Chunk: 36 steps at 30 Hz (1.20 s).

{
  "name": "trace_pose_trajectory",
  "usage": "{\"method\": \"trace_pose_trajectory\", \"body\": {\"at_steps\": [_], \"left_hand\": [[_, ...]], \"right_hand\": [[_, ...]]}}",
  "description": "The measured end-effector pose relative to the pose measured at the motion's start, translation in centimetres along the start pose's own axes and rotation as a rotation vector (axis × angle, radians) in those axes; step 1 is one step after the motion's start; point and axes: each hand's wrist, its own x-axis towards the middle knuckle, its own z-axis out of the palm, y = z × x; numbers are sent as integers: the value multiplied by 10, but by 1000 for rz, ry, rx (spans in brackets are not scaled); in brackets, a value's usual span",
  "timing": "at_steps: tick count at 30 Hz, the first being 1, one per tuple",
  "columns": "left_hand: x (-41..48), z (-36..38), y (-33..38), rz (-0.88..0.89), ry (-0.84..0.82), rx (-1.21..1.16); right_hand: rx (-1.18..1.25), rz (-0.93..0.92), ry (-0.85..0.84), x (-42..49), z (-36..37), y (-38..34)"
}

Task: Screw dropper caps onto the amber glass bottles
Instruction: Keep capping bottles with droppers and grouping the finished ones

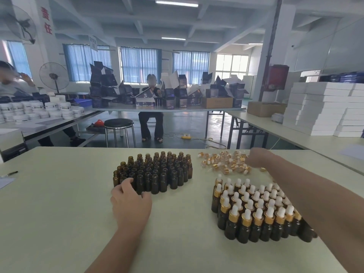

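Observation:
Several uncapped amber glass bottles (157,170) stand packed together mid-table. My left hand (131,200) is at the cluster's front edge, fingers and thumb curled round one front-row amber bottle (140,183). Loose gold-and-white dropper caps (224,162) lie in a pile at the far right. My right hand (257,158) reaches into the pile's right side; it is blurred and its fingers are hidden. Several capped bottles (254,211) stand grouped at the near right, under my right forearm.
The pale green table (59,213) ends at a far edge just behind the bottles. A pen (9,173) and paper lie at the left edge. Other tables with white boxes (323,109), jars, cartons and seated people stand beyond.

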Motion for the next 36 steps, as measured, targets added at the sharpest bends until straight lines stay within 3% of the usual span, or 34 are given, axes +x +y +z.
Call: {"method": "trace_pose_trajectory", "body": {"at_steps": [3, 12, 24, 29, 36], "left_hand": [[2, 2, 0, -30, -26, 86], [5, 10, 0, -56, 34, 116], [13, 7, -2, -198, 18, 70], [15, 6, -4, -199, 13, 98], [21, 6, -7, -226, 14, 93]], "right_hand": [[-88, 89, -62, 12, 12, 20], [-163, 67, -288, 13, 26, 25], [-405, 99, -227, 5, 23, 33], [-306, 109, -216, 0, 20, 32], [43, 55, -121, 6, 13, 26]]}}
